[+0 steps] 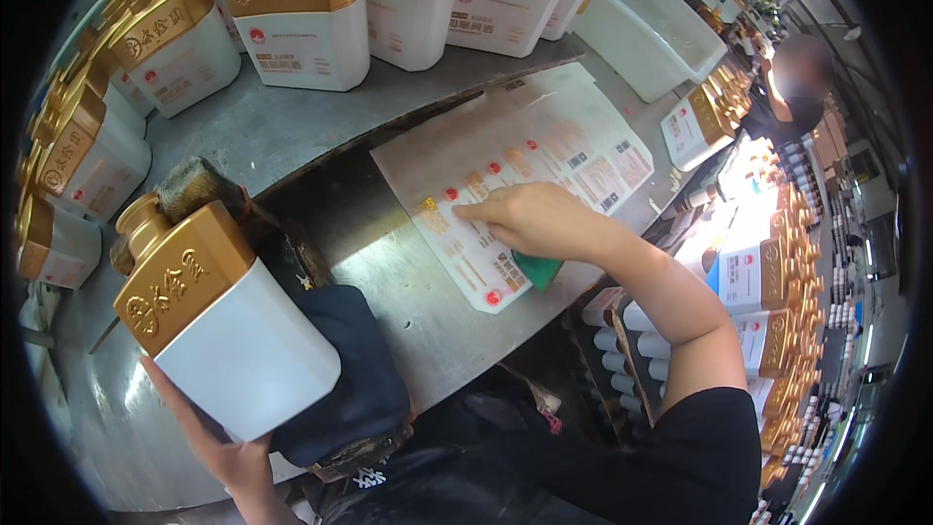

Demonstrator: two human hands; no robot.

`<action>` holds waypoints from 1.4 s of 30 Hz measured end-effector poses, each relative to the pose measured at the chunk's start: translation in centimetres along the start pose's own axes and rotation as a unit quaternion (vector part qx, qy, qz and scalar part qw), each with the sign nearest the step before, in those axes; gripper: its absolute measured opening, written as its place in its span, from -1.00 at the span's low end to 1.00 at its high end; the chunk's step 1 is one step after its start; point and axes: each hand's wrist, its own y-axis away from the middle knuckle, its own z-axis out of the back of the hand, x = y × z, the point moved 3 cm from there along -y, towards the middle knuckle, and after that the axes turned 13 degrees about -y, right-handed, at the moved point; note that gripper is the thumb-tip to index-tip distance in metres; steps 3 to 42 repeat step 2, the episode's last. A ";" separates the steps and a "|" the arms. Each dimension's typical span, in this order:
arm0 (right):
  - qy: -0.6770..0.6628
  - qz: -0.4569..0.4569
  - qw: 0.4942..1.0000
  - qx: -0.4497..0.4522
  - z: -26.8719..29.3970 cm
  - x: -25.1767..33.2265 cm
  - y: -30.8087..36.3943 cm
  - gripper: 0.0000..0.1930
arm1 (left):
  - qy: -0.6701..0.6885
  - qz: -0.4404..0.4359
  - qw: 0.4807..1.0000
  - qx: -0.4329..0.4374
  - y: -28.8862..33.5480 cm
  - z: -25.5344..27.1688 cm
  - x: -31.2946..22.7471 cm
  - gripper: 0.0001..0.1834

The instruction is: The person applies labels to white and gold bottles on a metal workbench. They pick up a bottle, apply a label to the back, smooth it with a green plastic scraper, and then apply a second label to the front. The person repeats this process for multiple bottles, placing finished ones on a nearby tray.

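Observation:
A white bottle (248,350) with a gold embossed shoulder and neck lies tilted at the left, its printed-free white face toward me. My left hand (228,452) grips it around its lower end, the thumb and a finger along its edges. Beneath and beside it is a padded rest covered in dark cloth (360,360). My right hand (530,219) reaches over a translucent sheet of printed decals (564,126), its index fingertip touching the sheet near a gold print. Tucked under that palm is a flat green scraper (537,270); the fingers around it are partly hidden.
Several finished gold-and-white bottles (301,49) line the back and left of the metal table (437,321). A translucent plastic tub (646,34) stands at the back right. Racks of bottles (748,282) fill the right side, and another person (792,97) works farther off.

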 end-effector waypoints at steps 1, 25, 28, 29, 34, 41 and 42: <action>0.042 0.010 0.999 0.027 -0.3 0.3 -0.5 -0.54 | 0.028 0.016 0.999 0.014 0.5 0.2 0.1 0.31; 0.083 0.020 0.995 0.054 -0.5 0.5 -1.1 -0.46 | 0.073 0.041 0.996 0.023 0.7 0.3 0.1 0.29; 0.083 0.020 0.995 0.054 -0.5 0.5 -1.1 -0.46 | 0.073 0.041 0.996 0.023 0.7 0.3 0.1 0.29; 0.083 0.020 0.995 0.054 -0.5 0.5 -1.1 -0.46 | 0.073 0.041 0.996 0.023 0.7 0.3 0.1 0.29; 0.083 0.020 0.995 0.054 -0.5 0.5 -1.1 -0.46 | 0.073 0.041 0.996 0.023 0.7 0.3 0.1 0.29; 0.083 0.020 0.995 0.054 -0.5 0.5 -1.1 -0.46 | 0.073 0.041 0.996 0.023 0.7 0.3 0.1 0.29; 0.083 0.020 0.995 0.054 -0.5 0.5 -1.1 -0.46 | 0.073 0.041 0.996 0.023 0.7 0.3 0.1 0.29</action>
